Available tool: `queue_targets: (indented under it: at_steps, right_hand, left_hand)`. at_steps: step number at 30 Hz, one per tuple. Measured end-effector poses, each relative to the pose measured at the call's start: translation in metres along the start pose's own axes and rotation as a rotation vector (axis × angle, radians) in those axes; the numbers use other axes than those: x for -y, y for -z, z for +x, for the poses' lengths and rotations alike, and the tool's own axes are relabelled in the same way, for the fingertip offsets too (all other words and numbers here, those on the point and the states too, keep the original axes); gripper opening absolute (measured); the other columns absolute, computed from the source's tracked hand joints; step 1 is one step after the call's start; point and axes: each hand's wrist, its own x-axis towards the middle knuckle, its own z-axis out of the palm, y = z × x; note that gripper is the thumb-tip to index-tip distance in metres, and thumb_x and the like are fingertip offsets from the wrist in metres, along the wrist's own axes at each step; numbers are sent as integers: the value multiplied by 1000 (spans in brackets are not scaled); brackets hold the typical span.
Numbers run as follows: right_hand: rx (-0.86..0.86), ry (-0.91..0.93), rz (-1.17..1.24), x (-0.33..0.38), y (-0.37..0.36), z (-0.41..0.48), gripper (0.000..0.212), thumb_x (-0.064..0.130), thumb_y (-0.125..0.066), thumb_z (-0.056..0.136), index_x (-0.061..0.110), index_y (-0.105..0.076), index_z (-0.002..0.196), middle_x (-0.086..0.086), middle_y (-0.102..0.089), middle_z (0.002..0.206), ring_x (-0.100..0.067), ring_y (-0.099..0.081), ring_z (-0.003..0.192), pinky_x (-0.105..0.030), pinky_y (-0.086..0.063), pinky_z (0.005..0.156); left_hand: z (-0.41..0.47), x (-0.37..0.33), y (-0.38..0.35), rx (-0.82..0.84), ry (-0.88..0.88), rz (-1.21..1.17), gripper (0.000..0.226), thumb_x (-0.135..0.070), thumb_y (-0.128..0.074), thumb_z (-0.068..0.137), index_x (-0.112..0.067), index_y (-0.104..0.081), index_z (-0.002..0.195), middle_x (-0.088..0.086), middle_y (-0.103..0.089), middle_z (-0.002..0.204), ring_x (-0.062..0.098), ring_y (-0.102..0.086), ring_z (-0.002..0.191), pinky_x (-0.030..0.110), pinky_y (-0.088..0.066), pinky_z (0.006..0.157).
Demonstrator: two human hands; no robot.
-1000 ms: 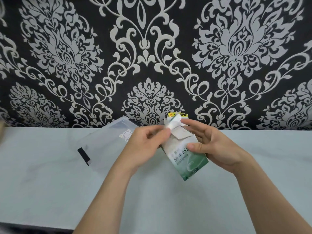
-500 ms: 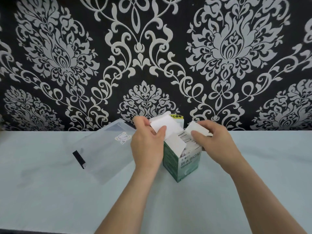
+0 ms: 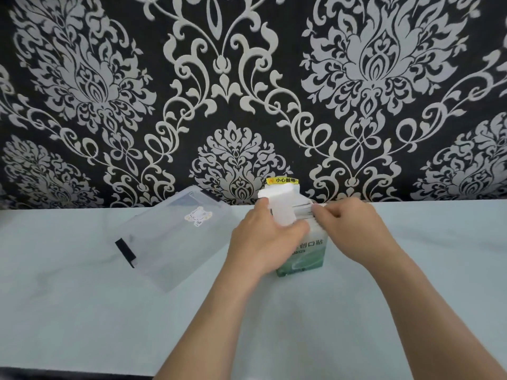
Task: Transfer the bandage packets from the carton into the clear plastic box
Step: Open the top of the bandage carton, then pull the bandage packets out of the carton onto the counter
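Note:
A green and white carton (image 3: 304,256) stands upright on the pale table, its white top flaps (image 3: 279,198) folded open. My left hand (image 3: 263,242) wraps around the carton's left side and holds it. My right hand (image 3: 354,231) reaches in from the right, its fingertips pinching the edges of the white bandage packets (image 3: 303,209) that show at the carton's mouth. The clear plastic box (image 3: 175,237) lies to the left of the carton, with a small sticker on it and a black clip at its near-left end.
The pale table (image 3: 82,311) runs to a wall with black and white damask wallpaper (image 3: 247,78) just behind the carton. A yellow warning label (image 3: 282,181) sits on the wall behind the carton's top. The table's near edge shows at bottom left.
The carton went from tilted in both hands to standing on the table with its flaps open. My left hand dropped from the flap to the carton's side; my right hand moved onto the packets.

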Motion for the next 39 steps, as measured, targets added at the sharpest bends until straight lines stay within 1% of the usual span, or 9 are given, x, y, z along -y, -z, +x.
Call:
queue_targets:
  at_steps: [4, 9, 15, 18, 21, 23, 26, 29, 39]
  right_hand:
    - [36, -1, 89, -2, 4, 1, 27, 32, -51, 93, 12, -69, 88, -10, -68, 75, -29, -66, 69, -43, -56, 73]
    - [1, 15, 72, -7, 10, 0, 30, 24, -47, 95, 28, -54, 124, -1, -70, 89, -21, -68, 72, -42, -55, 78]
    - [1, 121, 79, -7, 10, -1, 36, 21, -42, 100, 20, -57, 132, 5, -61, 99, -22, -62, 87, -45, -53, 85]
    - [73, 166, 48, -13, 14, 0, 38, 24, -39, 102, 19, -49, 138, -3, -55, 122, -20, -55, 105, -37, -44, 94]
    - [123, 211, 142, -12, 14, -4, 45, 25, -39, 103, 27, -33, 148, 11, -42, 138, -1, -40, 122, -21, -31, 106]
    - [180, 235, 278, -11, 12, -6, 42, 24, -42, 102, 23, -42, 144, 14, -43, 137, 8, -37, 122, -10, -27, 105]
    - [382, 122, 398, -14, 13, -8, 67, 42, -60, 89, 35, -31, 149, 21, -42, 142, 2, -44, 124, -16, -40, 98]
    - [555, 116, 324, -19, 17, -10, 98, 23, -80, 78, 49, -17, 148, 26, -44, 132, 1, -58, 105, -16, -52, 81]
    - [390, 226, 312, -18, 13, -7, 104, -6, -81, 66, 43, -32, 144, 21, -56, 114, -4, -58, 104, -31, -57, 83]
  left_hand:
    - [3, 10, 1, -138, -27, -313, 23, -37, -48, 76, -40, -61, 95, -14, -67, 95, 18, -64, 97, 45, -54, 86]
    - [6, 19, -7, -184, -59, -531, 41, -10, -55, 91, -47, -54, 108, -5, -66, 102, 15, -68, 87, 44, -60, 71]
    - [11, 18, -12, -375, -252, 24, 24, -18, -60, 89, -31, -69, 108, -8, -57, 108, 12, -54, 95, 27, -44, 86]
    - [8, 13, -7, -422, -386, 8, 24, -9, -62, 85, -24, -70, 101, -7, -59, 102, 4, -55, 74, 26, -47, 77]
    - [6, 10, 2, -359, -539, 54, 17, -9, -66, 81, -22, -74, 88, -10, -63, 88, 5, -55, 67, 27, -50, 70]
    - [1, 4, 6, -225, -492, 197, 11, -20, -66, 80, -26, -76, 83, -12, -67, 78, 9, -58, 71, 29, -51, 71]
    - [-2, -2, 11, -123, -351, 284, 10, -35, -67, 79, -32, -75, 84, -11, -68, 71, 11, -61, 73, 28, -51, 68]
    - [-3, -8, 16, -63, -293, 333, 14, -44, -72, 79, -30, -75, 80, -11, -67, 72, 6, -60, 73, 27, -50, 66]
    - [1, -16, 17, -34, -334, 531, 13, -27, -63, 78, -24, -76, 80, -5, -68, 71, 12, -61, 73, 31, -53, 66]
